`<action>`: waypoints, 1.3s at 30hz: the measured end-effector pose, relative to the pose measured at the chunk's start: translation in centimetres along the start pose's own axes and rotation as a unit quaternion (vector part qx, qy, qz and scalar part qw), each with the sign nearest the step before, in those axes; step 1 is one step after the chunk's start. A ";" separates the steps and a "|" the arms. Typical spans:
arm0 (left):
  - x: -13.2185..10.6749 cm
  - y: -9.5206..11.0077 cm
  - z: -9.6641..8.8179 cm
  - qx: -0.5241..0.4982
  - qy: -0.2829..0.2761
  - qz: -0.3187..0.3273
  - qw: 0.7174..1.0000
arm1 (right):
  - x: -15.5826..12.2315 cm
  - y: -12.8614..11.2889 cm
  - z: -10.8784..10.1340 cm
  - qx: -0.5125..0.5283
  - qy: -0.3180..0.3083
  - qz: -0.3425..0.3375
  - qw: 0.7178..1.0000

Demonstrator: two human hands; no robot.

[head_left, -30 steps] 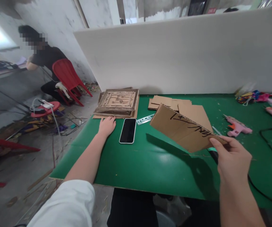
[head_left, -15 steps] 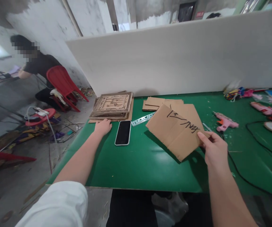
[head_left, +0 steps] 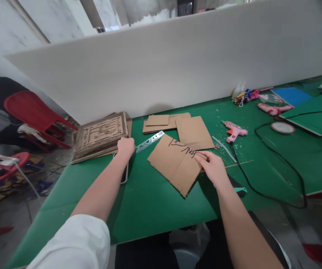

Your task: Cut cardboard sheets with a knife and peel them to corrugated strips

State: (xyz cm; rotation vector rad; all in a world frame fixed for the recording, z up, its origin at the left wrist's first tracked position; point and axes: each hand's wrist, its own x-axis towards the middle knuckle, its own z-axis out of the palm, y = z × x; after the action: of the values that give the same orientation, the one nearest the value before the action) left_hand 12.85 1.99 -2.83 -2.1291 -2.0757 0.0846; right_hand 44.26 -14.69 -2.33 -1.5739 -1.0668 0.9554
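Observation:
My right hand [head_left: 211, 167] pinches the right edge of a brown cardboard sheet [head_left: 175, 164] with black marker writing; the sheet lies flat on the green table [head_left: 155, 201]. My left hand [head_left: 126, 146] rests farther left with its fingers bent down and hidden. It lies over the top of a phone [head_left: 125, 175], which my forearm mostly covers, and touches the near end of a metal ruler [head_left: 149, 141].
A cardboard maze box [head_left: 101, 134] sits at the table's left corner. Loose cardboard pieces [head_left: 193, 131], a pink glue gun [head_left: 234, 131], a black cable [head_left: 275, 158] and a tape roll [head_left: 282, 127] lie behind and right. A white partition [head_left: 177, 67] backs the table; a red chair [head_left: 29, 110] stands left.
My right hand has lowered the raised cardboard sheet flat onto the table. My left hand has shifted right, from beside the phone to over it and against the ruler. The view swung right.

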 end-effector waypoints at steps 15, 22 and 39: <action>2.0 -1.4 -0.7 -0.072 -0.059 -0.040 0.995 | 0.3 0.7 -0.7 -0.067 0.001 -0.070 0.995; -2.2 1.5 -3.3 -0.205 -0.005 0.004 0.979 | 0.1 0.1 -1.3 -0.012 -0.011 -0.059 0.998; -14.8 4.7 -9.6 -0.647 0.188 0.235 0.700 | -1.9 -2.4 -3.0 0.044 0.086 -0.317 0.943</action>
State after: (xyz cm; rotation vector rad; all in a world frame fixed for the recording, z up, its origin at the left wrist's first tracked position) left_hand 18.50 -13.66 4.75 -2.7885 -1.2416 -2.1036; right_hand 46.08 -17.01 0.80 -1.0994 -1.2714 0.4084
